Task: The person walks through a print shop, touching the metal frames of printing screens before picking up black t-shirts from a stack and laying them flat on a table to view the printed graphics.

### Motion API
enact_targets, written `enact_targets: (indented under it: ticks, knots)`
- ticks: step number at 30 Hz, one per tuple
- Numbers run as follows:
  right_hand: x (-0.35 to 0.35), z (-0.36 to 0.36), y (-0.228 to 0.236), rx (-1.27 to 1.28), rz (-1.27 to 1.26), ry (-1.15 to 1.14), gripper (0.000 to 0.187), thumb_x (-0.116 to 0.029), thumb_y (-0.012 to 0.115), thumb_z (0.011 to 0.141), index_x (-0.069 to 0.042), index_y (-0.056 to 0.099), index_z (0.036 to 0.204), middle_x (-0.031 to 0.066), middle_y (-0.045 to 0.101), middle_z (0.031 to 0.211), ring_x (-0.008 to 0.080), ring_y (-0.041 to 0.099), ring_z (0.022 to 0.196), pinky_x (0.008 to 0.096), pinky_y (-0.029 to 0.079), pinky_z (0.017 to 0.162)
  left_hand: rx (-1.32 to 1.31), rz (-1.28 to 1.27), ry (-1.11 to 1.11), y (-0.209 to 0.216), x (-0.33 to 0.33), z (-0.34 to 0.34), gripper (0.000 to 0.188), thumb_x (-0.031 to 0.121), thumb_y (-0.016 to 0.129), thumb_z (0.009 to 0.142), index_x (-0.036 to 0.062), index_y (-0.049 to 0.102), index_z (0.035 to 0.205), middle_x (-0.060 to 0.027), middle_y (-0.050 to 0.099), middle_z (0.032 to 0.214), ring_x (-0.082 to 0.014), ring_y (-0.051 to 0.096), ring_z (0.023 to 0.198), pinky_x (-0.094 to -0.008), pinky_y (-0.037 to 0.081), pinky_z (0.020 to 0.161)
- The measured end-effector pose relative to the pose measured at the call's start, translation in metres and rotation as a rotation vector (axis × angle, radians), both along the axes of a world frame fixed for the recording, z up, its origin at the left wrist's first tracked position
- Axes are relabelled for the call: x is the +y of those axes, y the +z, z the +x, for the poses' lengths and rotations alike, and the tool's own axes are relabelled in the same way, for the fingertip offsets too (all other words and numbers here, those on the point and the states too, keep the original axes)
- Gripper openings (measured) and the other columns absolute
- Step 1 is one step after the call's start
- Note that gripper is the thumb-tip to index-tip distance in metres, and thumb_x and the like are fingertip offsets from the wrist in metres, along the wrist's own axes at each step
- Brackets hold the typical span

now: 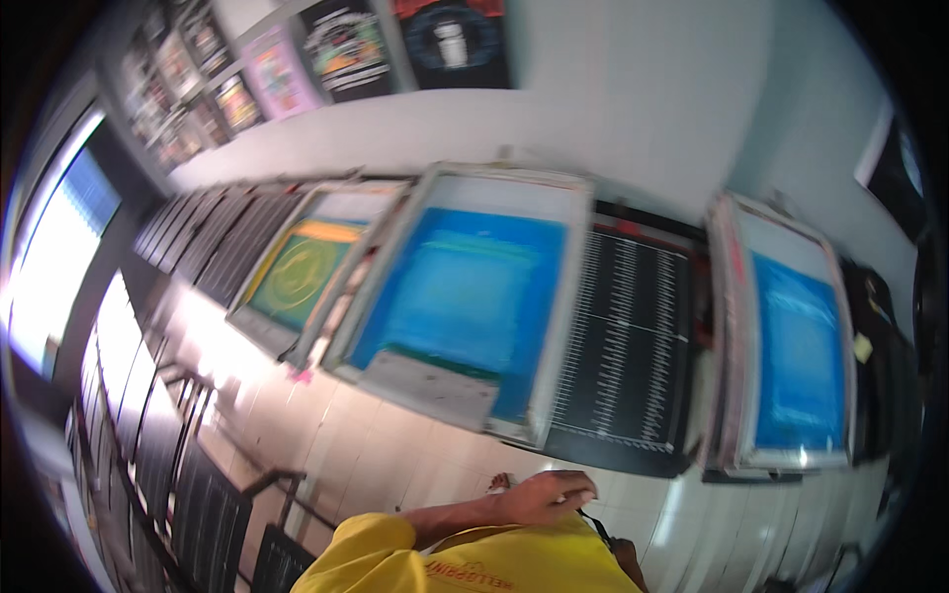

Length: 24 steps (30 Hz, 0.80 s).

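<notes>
- The left hand point(552, 496) hangs in front of the yellow cloth shirt point(474, 558), its forearm crossing the body from the lower left and its fingers pointing to the right.
- Its fingers look loosely bent. Blur hides the palm side, so whether it has hold of anything cannot be told; a thin dark cord point(597, 529) shows just below the fingertips.
- The right hand cannot be made out, so its opening and any grip cannot be told, nor can its distance be compared with the left one's.
- Nearest to the left hand, straight ahead and slightly to the right, lies the flat black rectangular board with white ruled lines point(633, 371). The hand is apart from it, short of its near edge, and the board's long axis runs away from the person.
- Ahead and to the left stands the large rectangular screen with blue mesh and a pale frame point(465, 292). Its long axis also runs from near to far, slanting so that the near end sits further left; a pale grey flat panel point(430, 387) covers part of that end.
- Well to the right, past the board, is the narrower-looking blue screen in a whitish frame point(803, 346).
- Well to the left is the smaller green-and-yellow screen point(297, 277).
- Pale glossy floor tiles point(395, 450) show between the person and the large screen.
</notes>
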State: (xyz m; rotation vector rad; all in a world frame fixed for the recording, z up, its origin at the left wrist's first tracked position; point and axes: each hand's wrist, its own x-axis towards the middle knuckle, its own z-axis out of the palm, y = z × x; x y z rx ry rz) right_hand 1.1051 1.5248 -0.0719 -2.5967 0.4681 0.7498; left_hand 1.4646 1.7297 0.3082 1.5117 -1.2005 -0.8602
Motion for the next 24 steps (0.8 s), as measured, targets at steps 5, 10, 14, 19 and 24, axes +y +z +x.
enact_targets:
  ticks: [5,10,14,19,24]
  knots:
    - [0.001,-0.054,-0.025,-0.022,0.221,-0.46,0.034,-0.032,0.047,0.095,-0.004,0.064,0.096,0.0217,0.068,0.085,0.0378,0.067,0.081,0.0473,0.053,0.075,0.117,0.186,-0.08,-0.022,-0.049,-0.052,0.022,0.017,0.052,0.099,0.0011,0.062,0.11,-0.013,0.066,0.091,-0.0219,0.065,0.082,-0.0336,0.051,0.074]
    - [-0.017,-0.08,-0.03,-0.051,0.211,-0.521,0.046,-0.039,0.05,0.093,0.003,0.067,0.102,0.0215,0.07,0.095,0.0325,0.069,0.081,0.0419,0.056,0.076,0.09,0.294,-0.198,-0.033,-0.115,-0.1,0.024,0.02,0.051,0.1,0.0018,0.064,0.109,-0.0098,0.067,0.089,-0.0164,0.065,0.084,-0.0303,0.051,0.076]
    - [-0.037,-0.104,-0.017,-0.044,0.399,-0.99,0.046,-0.04,0.05,0.093,0.002,0.068,0.098,0.0142,0.071,0.089,0.0247,0.069,0.073,0.0376,0.057,0.067,0.061,0.317,-0.339,-0.035,-0.17,-0.134,0.026,0.021,0.051,0.1,0.0015,0.064,0.11,-0.0088,0.068,0.088,-0.0156,0.065,0.082,-0.0288,0.051,0.076]
    - [-0.057,-0.143,0.007,0.05,0.534,-1.312,0.05,-0.043,0.047,0.092,0.0,0.07,0.079,0.016,0.07,0.074,0.0315,0.068,0.077,0.0405,0.053,0.078,0.066,0.342,-0.511,-0.036,-0.236,-0.189,0.027,0.023,0.05,0.101,0.0009,0.064,0.111,-0.01,0.068,0.09,-0.0153,0.066,0.082,-0.0284,0.051,0.077]
    - [-0.071,-0.183,0.027,-0.004,0.472,-1.41,0.05,-0.044,0.049,0.093,-0.001,0.071,0.079,0.0151,0.07,0.076,0.0301,0.068,0.078,0.0427,0.052,0.079,0.022,0.377,-0.67,-0.031,-0.288,-0.238,0.029,0.024,0.051,0.101,0.0007,0.063,0.112,-0.0105,0.068,0.091,-0.0151,0.066,0.085,-0.0281,0.052,0.078]
